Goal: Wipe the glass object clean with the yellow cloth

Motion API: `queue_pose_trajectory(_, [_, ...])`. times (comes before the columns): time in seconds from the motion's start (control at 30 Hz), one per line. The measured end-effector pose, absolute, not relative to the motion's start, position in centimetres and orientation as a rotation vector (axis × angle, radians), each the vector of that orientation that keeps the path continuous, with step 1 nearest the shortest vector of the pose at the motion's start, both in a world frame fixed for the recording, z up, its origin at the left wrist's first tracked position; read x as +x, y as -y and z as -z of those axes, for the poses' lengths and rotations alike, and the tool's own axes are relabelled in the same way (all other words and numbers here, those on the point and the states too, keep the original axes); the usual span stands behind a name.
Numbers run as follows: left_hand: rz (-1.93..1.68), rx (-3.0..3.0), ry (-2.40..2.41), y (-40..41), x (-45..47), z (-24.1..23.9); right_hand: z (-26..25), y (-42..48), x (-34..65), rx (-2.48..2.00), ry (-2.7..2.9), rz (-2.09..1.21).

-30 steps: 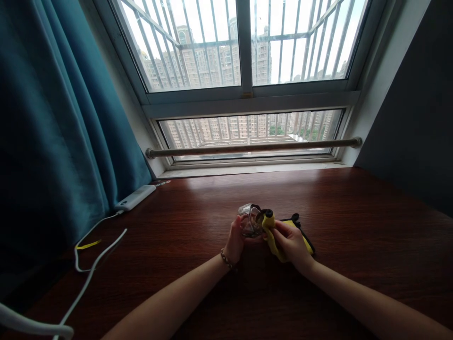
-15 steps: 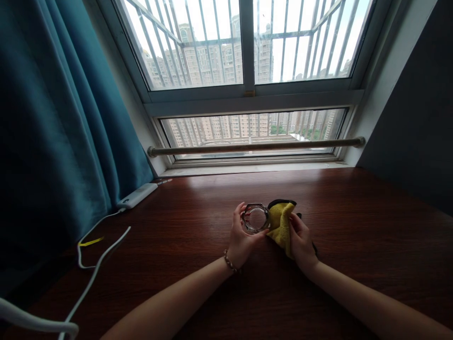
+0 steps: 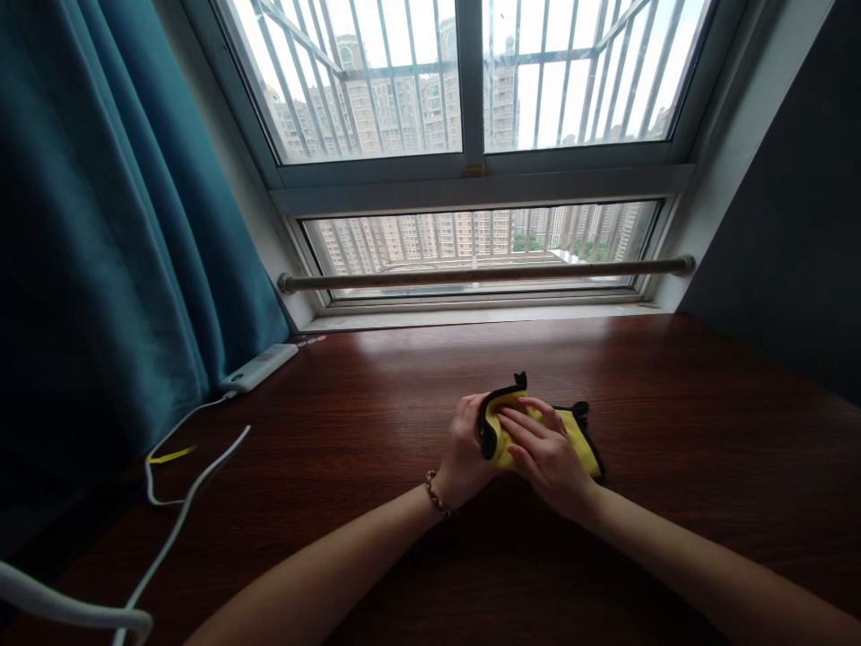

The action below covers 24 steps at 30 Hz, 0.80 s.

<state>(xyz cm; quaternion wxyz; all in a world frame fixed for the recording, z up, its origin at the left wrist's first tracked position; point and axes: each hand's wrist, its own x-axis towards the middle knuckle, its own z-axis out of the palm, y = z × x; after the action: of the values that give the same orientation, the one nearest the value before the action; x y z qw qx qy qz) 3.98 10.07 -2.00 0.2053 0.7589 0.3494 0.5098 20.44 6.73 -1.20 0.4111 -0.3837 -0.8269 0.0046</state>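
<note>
My left hand (image 3: pixel 463 458), with a beaded bracelet on its wrist, is curled around a clear, many-sided glass vessel that the cloth and fingers now hide. A yellow cloth (image 3: pixel 584 441) with black edging is bunched over the vessel and against my left fingers. My right hand (image 3: pixel 552 462) grips the cloth, its fingers pressing it in toward my left palm. One end of the cloth hangs out to the right, past my right knuckles. Both hands are close together just over the brown tabletop (image 3: pixel 377 404).
At the left a white power strip (image 3: pixel 259 368) lies by the blue curtain (image 3: pixel 181 269). A white cable (image 3: pixel 195 498) and a yellow strip (image 3: pixel 173 455) are in front of it. A metal bar (image 3: pixel 484 274) crosses the window behind the table.
My right hand has brought the cloth left, over the glass vessel, covering it. Earlier the vessel showed in my left hand with the cloth beside it. My left hand has barely moved.
</note>
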Motion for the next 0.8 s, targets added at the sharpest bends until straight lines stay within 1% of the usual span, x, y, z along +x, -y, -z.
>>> queue_pose_trajectory(0.2, [-1.384, 2.223, -0.949, -9.5, 3.8, 2.5, 0.4, -5.9, 20.1, -0.858, 2.274, -0.166])
queue_pose_trajectory(0.33, [-1.361, 2.246, -0.981, -9.4, 3.9, 2.7, -0.5, -5.9, 20.4, -0.804, 2.34, -0.144])
queue_pose_trajectory(0.53, [-1.285, 2.222, -0.978, -9.6, 4.0, 2.3, -0.3, -6.6, 20.9, -0.87, 2.38, 0.123])
queue_pose_trajectory(0.67, [-1.244, 2.295, -0.907, -9.4, 3.9, 1.9, -0.1, -7.0, 20.8, -0.84, 2.409, 0.267])
queue_pose_trajectory(0.8, [-1.239, 2.269, -0.911, -9.5, 4.0, 1.8, 0.0, -6.6, 20.4, -0.975, 2.375, 0.444])
